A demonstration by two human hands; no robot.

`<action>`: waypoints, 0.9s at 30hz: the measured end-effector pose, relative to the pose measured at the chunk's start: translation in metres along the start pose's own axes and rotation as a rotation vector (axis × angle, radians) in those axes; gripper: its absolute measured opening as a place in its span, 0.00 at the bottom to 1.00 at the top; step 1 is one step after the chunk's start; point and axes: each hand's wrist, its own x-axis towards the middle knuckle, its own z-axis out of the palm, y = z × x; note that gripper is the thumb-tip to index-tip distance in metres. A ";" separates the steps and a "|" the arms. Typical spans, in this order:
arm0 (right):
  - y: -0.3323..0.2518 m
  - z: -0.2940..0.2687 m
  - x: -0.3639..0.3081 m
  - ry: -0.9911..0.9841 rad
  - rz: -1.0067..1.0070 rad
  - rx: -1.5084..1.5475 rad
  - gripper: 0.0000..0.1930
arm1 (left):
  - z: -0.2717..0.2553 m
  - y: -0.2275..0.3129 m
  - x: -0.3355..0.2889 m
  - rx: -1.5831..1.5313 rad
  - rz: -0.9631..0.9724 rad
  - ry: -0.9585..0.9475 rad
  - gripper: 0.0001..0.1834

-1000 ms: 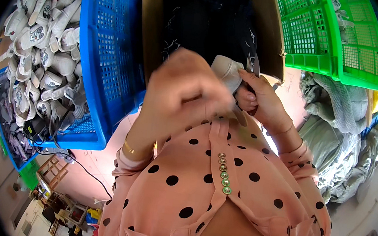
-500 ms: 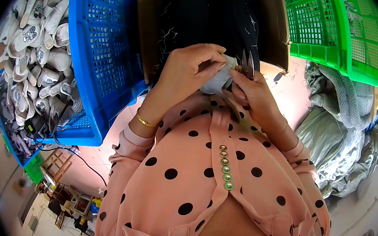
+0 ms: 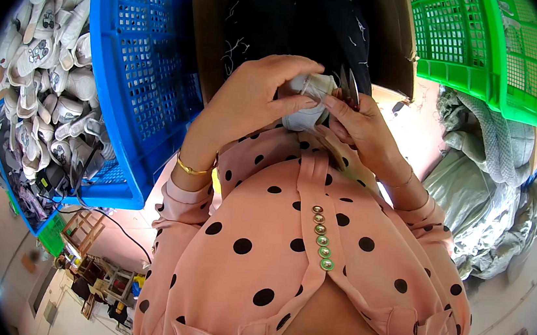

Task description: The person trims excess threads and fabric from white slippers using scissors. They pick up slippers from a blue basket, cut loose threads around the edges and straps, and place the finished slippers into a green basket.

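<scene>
At the near edge of the lap (image 3: 264, 20), the left hand (image 3: 246, 100)'s thumb and fingers, closer together half a second ago, now stand apart around the white shoe piece (image 3: 302, 117), baring more of it; the right hand (image 3: 369, 127) clamps scissors (image 3: 353, 90) beside it. A blue crate (image 3: 142, 146) flanks the left, a green crate (image 3: 456, 76) the right.

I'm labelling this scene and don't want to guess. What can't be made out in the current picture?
All in the head view:
- Scissors: handles mostly hidden by the right grip.
- White item: partly covered by the left grip, so its full shape is unclear.
- Blue crate: cut off by the upper edge.
- Far clutter at lower left: too small to identify piece by piece.
</scene>
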 end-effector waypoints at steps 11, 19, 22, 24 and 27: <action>-0.007 -0.009 0.001 0.036 -0.024 -0.194 0.11 | 0.022 -0.010 0.006 0.003 -0.019 0.222 0.09; -0.037 -0.030 -0.004 0.315 -0.263 -0.256 0.15 | 0.042 -0.022 0.011 -0.219 0.045 0.378 0.09; -0.032 -0.040 -0.006 0.250 -0.279 -0.239 0.13 | 0.035 -0.017 0.008 -0.208 0.001 0.270 0.09; -0.031 -0.030 -0.008 0.288 -0.344 -0.208 0.12 | 0.030 -0.012 0.007 -0.159 -0.014 0.170 0.10; -0.036 -0.029 -0.011 0.233 -0.455 -0.253 0.11 | 0.025 -0.008 0.010 -0.003 0.055 0.091 0.13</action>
